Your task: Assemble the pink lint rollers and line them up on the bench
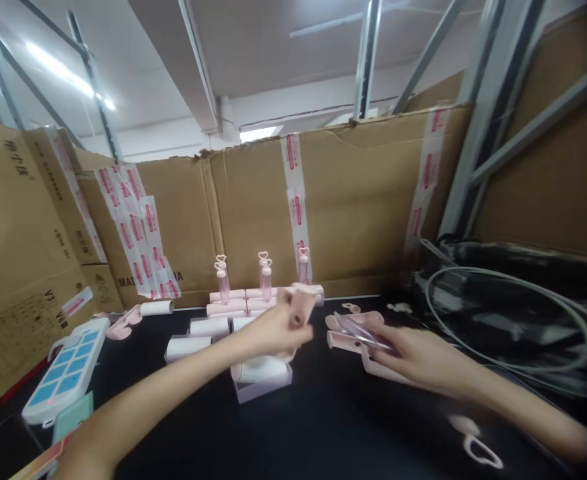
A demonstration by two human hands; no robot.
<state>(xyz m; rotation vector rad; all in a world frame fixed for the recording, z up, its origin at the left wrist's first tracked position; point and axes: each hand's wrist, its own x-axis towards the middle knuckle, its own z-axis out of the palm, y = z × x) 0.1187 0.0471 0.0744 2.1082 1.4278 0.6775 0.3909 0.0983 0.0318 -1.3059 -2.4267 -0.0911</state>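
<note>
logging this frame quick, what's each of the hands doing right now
left hand: closed, holding a pink part.
right hand: fingertips at a clear tube; blurred, so the grip cannot be told.

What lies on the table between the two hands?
Head view: pink handles and a clear tube lie between the left hand, which grips a pink part, and the right hand, whose fingers reach the tube.

Three heart-topped pink handles (pixel 265 272) stand upright, and one pink handle (pixel 300 308) sits in the left hand (pixel 273 331). At least four white rolls (pixel 188 347) lie about, plus one blue-keyed keypad (pixel 66 375).
</note>
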